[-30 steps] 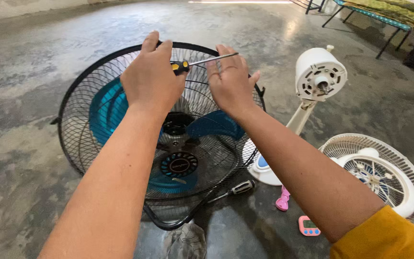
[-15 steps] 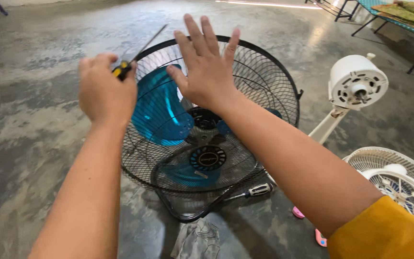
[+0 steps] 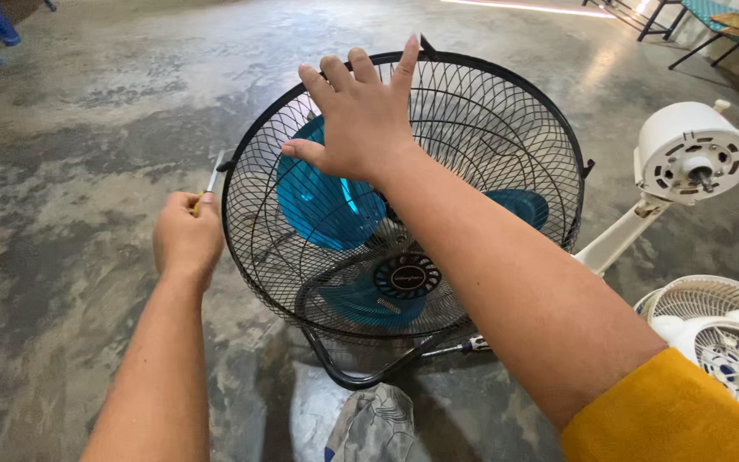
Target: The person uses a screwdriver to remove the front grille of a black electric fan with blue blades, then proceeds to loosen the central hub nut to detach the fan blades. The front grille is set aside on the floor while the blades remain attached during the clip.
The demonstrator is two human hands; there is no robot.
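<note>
A black wire-caged floor fan (image 3: 472, 128) with blue blades (image 3: 322, 205) stands on the concrete floor in front of me. My right hand (image 3: 361, 115) reaches over the cage's upper front, fingers spread, palm close to the wires. My left hand (image 3: 186, 235) is closed around a screwdriver (image 3: 211, 175) with a yellow handle, its metal shaft pointing up beside the cage's left rim. A black hub cap (image 3: 406, 275) sits at the cage's centre.
A white fan motor head (image 3: 693, 154) on a white stem stands at the right. A white fan cage (image 3: 720, 329) lies at the lower right. A second screwdriver (image 3: 468, 346) lies under the black fan's stand. Crumpled cloth (image 3: 369, 423) lies near me.
My left hand has dropped with the screwdriver from above the cage to its left rim. My right hand stays spread over the cage's upper front.
</note>
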